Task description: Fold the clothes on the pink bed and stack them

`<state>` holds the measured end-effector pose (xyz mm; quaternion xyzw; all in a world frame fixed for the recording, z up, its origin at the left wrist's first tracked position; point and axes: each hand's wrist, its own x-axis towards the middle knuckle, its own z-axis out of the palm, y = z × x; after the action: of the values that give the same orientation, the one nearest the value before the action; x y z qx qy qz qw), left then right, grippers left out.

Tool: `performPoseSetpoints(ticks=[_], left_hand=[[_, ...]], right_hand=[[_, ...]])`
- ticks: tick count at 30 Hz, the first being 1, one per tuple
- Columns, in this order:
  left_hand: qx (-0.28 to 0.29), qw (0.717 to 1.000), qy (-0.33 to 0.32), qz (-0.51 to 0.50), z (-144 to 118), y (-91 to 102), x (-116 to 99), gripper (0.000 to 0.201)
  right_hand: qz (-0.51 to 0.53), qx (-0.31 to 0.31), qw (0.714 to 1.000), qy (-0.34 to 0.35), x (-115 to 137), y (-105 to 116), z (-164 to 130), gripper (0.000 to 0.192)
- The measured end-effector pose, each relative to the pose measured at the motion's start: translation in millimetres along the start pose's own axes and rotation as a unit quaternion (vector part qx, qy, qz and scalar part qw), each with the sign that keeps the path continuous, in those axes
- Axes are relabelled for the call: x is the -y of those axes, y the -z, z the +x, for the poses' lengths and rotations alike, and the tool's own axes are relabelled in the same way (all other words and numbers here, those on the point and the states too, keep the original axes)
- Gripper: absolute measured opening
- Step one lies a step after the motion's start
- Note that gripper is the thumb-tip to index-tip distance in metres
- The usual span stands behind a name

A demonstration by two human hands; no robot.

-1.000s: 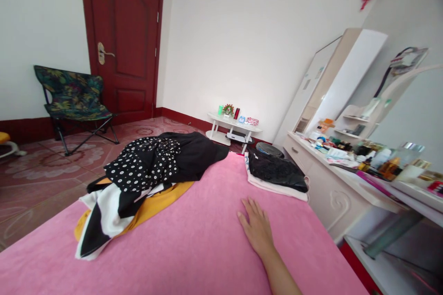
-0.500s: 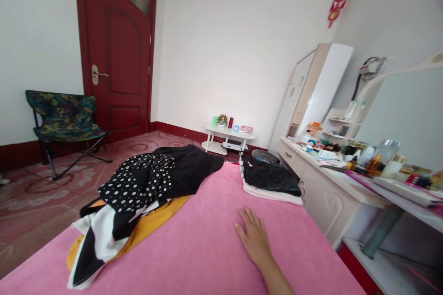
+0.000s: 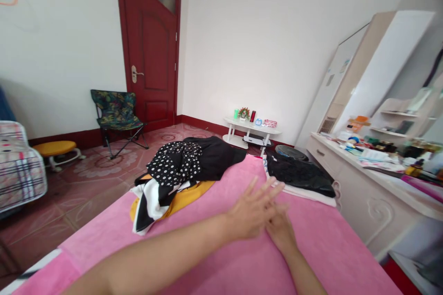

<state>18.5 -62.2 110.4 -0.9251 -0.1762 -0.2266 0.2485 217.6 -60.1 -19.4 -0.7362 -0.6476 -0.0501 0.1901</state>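
Note:
My left hand (image 3: 252,209) reaches across from the lower left with fingers spread, hovering just above and partly covering my right hand (image 3: 282,232), which rests flat on the pink blanket (image 3: 207,249). Neither hand holds anything. A loose heap of clothes (image 3: 180,170), black with white dots, white and mustard yellow, lies on the blanket to the left. A folded stack (image 3: 301,177), black on top of white, sits near the blanket's far right corner, just beyond my fingertips.
A white dresser (image 3: 360,179) crowded with bottles runs along the right. A tall white cabinet (image 3: 360,73) stands behind it. A small white table (image 3: 251,129) is at the far wall. A red door (image 3: 152,50), folding chair (image 3: 116,112) and yellow stool (image 3: 57,149) are left.
My left arm has come into view and reached over my right hand. The camera has swung left, showing the stool and a plaid cover.

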Motion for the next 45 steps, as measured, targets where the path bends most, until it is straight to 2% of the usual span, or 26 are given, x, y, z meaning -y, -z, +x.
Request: performPoseSetpoints(ticks=[2,3,5,7,9,10,11,12,17,23,25,30,34,36,39,41,43,44,45], left_hand=[[0.027,0.998,0.030,0.037,-7.9,-0.4,54.7,0.060],[0.046,0.996,0.065,0.051,-13.5,-1.2,83.6,0.058],[0.052,0.980,0.177,0.074,-29.4,-4.4,138.9,0.059],[0.073,0.940,0.323,0.084,-51.5,-10.7,183.2,0.063],[0.114,0.865,0.486,0.048,-76.4,-21.0,210.7,0.073],[0.128,0.831,0.541,0.020,-88.2,-27.0,218.0,0.078],[0.136,0.805,0.577,-0.004,-98.6,-33.0,221.6,0.081],[0.136,0.793,0.594,-0.021,-107.0,-38.5,222.4,0.082],[0.083,0.811,0.580,-0.003,-121.5,-49.3,212.7,0.064],[-0.005,0.829,0.558,0.035,-120.4,-40.9,202.7,0.039],[-0.018,0.839,0.541,0.049,-116.2,-35.4,201.2,0.030],[0.038,0.842,0.536,0.058,-91.7,-11.3,212.1,0.017],[0.041,0.843,0.536,0.036,-57.0,17.3,223.9,0.018],[0.027,0.853,0.520,0.021,-30.4,35.3,220.0,0.023],[-0.009,0.893,0.449,-0.006,16.3,64.9,187.5,0.028],[-0.023,0.927,0.371,-0.037,40.5,81.4,143.8,0.027],[-0.017,0.961,0.264,-0.085,49.5,89.8,85.9,0.019],[0.002,0.981,0.152,-0.123,47.3,89.9,54.9,0.012],[0.029,0.985,0.060,-0.157,41.4,87.3,25.1,0.010]], right_hand=[[-0.006,0.023,1.000,0.004,-2.5,-1.8,3.0,0.054],[-0.011,0.031,0.999,0.003,-3.9,-3.1,4.2,0.055],[-0.018,0.037,0.999,0.003,-6.1,-6.1,5.8,0.055],[-0.023,0.036,0.999,0.003,-7.5,-8.5,6.1,0.055],[-0.029,0.037,0.999,0.003,-7.9,-10.0,5.7,0.055],[-0.032,0.038,0.999,0.002,-7.9,-10.3,5.5,0.055],[-0.035,0.039,0.999,0.001,-7.7,-10.4,5.3,0.055],[-0.037,0.040,0.999,0.001,-7.5,-10.4,5.3,0.055],[-0.038,0.042,0.998,0.004,-7.6,-11.1,5.9,0.056],[-0.029,0.041,0.999,-0.005,-3.8,-6.1,4.9,0.054],[-0.021,0.041,0.999,-0.008,-0.9,-1.7,3.8,0.053],[-0.003,0.037,0.999,-0.014,4.0,7.2,1.1,0.050],[0.013,0.024,0.999,-0.021,4.7,9.1,0.0,0.049],[0.031,0.014,0.999,-0.019,4.1,8.4,0.7,0.048],[0.107,-0.009,0.994,-0.016,1.1,6.6,3.1,0.046],[0.225,-0.046,0.972,-0.046,-3.2,6.4,4.3,0.049],[0.375,-0.106,0.915,-0.108,-9.8,8.0,4.1,0.056],[0.446,-0.140,0.873,-0.141,-14.0,9.6,3.4,0.061],[0.507,-0.170,0.828,-0.171,-18.5,11.6,2.3,0.065]])
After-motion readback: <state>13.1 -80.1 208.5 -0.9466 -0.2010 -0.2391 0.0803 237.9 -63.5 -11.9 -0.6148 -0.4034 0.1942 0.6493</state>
